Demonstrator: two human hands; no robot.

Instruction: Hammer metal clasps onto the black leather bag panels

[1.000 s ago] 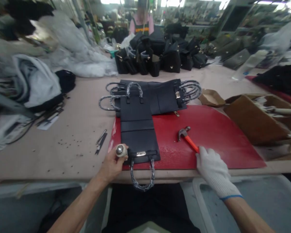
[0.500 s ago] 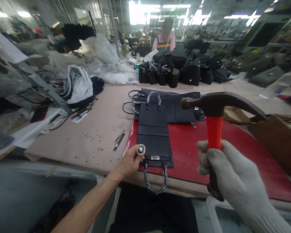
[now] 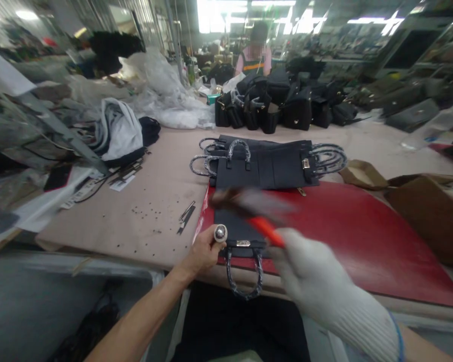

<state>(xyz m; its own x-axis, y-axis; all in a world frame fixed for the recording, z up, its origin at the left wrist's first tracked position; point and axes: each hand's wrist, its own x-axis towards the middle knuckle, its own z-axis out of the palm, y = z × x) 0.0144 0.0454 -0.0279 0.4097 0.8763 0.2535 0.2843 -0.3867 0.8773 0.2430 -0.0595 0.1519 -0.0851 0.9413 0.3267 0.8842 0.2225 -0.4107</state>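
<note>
1. The left hand (image 3: 204, 254), bare, is wrapped around a short tool (image 3: 221, 233) whose rounded metal end faces up; it sits at the near left corner of the black bag panel (image 3: 228, 219).
2. The right hand (image 3: 309, 266), in a white glove, grips the red handle of a hammer (image 3: 266, 230). Both are blurred; the hammer's head is in front of the panel and to the upper right of the tool, apart from it in this view.
3. The panel lies lengthwise, its near end close to the table's front edge. Beside the tool is a metal plate (image 3: 243, 243), and a wrapped handle (image 3: 249, 295) loops out past that edge.
4. Beneath, the red mat (image 3: 362, 226) ends on the left near the left hand and stretches rightward to a cardboard box (image 3: 426, 216), giving the right arm width.
5. Left of the mat, on the table (image 3: 169, 161), are thin tools (image 3: 186, 218) and scattered dark bits (image 3: 147, 212).
6. Beyond the panel, stacked black pieces (image 3: 283, 166) lie crosswise, bounding the far side; finished-looking black bags (image 3: 296, 108) stand farther back.
</note>
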